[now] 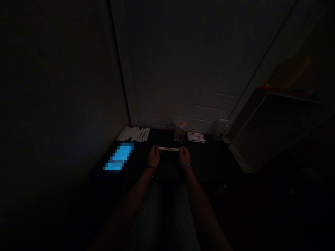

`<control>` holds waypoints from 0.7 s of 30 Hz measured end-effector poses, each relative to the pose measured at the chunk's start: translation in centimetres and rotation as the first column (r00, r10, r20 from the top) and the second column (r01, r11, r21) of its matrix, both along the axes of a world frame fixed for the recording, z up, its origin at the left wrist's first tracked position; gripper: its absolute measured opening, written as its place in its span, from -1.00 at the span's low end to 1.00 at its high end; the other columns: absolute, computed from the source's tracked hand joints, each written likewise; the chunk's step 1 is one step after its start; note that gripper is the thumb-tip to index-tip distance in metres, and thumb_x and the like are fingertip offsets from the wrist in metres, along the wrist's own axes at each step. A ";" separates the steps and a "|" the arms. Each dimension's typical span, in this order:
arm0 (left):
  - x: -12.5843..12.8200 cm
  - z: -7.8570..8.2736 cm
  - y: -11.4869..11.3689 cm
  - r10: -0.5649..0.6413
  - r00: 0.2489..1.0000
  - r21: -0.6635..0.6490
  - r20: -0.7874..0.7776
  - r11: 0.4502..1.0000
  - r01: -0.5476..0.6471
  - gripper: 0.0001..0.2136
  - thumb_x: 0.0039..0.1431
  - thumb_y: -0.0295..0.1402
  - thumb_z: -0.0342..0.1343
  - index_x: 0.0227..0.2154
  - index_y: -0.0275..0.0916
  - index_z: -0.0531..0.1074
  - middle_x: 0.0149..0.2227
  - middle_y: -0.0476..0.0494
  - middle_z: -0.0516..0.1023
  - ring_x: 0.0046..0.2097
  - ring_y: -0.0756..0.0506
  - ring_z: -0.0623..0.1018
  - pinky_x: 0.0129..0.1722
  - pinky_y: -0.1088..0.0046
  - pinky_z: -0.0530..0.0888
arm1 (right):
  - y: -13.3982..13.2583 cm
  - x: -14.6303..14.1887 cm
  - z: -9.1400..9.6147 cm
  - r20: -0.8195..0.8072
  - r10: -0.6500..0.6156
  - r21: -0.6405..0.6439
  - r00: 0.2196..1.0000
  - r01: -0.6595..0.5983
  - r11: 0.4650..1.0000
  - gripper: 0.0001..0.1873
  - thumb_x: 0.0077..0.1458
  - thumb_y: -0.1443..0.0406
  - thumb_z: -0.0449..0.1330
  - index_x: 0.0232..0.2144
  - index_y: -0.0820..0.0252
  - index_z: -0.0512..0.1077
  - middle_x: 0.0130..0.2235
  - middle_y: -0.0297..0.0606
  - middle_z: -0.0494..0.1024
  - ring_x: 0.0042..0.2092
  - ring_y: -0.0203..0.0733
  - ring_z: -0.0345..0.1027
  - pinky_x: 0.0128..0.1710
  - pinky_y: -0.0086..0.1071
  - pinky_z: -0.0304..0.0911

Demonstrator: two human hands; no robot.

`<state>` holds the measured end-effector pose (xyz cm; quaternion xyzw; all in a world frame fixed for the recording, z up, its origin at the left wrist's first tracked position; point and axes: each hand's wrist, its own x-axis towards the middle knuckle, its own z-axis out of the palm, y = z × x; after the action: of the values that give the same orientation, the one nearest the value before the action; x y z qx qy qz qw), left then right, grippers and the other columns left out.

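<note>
greenish trousers (148, 212) are nearest. past them, the left hand (154, 156) pinches the left end of a white marker (169, 149), and the right hand (184, 156) pinches its right end, both with fingers closed. the marker sits between them, its long way going left to right, each hand just as near. farther back on the black table (211, 158), a row of white markers (134, 134) lies left, a flat pack of pens (196, 137) right.

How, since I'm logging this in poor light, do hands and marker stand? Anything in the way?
Left hand and right hand grip white marker, one per end. Marker roughly level. No obstruction seen; row of markers lies beyond.
</note>
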<state>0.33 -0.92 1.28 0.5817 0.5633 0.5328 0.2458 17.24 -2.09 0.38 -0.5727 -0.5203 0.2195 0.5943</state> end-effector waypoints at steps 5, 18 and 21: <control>-0.1 -0.1 0.1 -0.002 1.000 0.013 -0.027 1.000 0.003 -0.79 0.11 -0.24 -0.19 -0.37 -0.18 0.30 -0.52 0.03 0.41 -0.45 0.01 0.41 -0.42 0.54 0.30 | 0.2 0.1 -0.2 -0.006 0.006 0.006 1.000 -0.006 1.000 -0.66 0.00 0.09 -0.05 -0.38 0.20 0.38 -0.41 -0.33 0.44 -0.34 -0.26 0.27 -0.34 -0.46 0.14; -0.1 -0.1 0.0 0.001 1.000 0.020 0.002 1.000 -0.001 -0.79 0.10 -0.23 -0.19 -0.37 -0.18 0.29 -0.52 0.03 0.41 -0.46 0.01 0.40 -0.43 0.53 0.29 | 0.1 0.1 -0.2 0.015 -0.021 -0.009 1.000 0.021 1.000 -0.64 0.00 0.08 -0.04 -0.38 0.21 0.38 -0.46 -0.35 0.42 -0.41 -0.28 0.23 -0.40 -0.48 0.13; -0.1 0.0 -0.1 -0.008 1.000 0.020 0.004 1.000 0.008 -0.79 0.10 -0.22 -0.19 -0.38 -0.18 0.29 -0.52 0.03 0.41 -0.45 0.02 0.40 -0.42 0.54 0.29 | 0.1 0.1 -0.1 0.010 -0.008 0.001 1.000 0.008 1.000 -0.65 0.00 0.09 -0.04 -0.38 0.21 0.38 -0.44 -0.34 0.42 -0.39 -0.28 0.25 -0.37 -0.47 0.13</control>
<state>0.20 -1.01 1.29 0.5852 0.5551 0.5387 0.2433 17.30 -2.03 0.25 -0.5756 -0.5209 0.2141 0.5929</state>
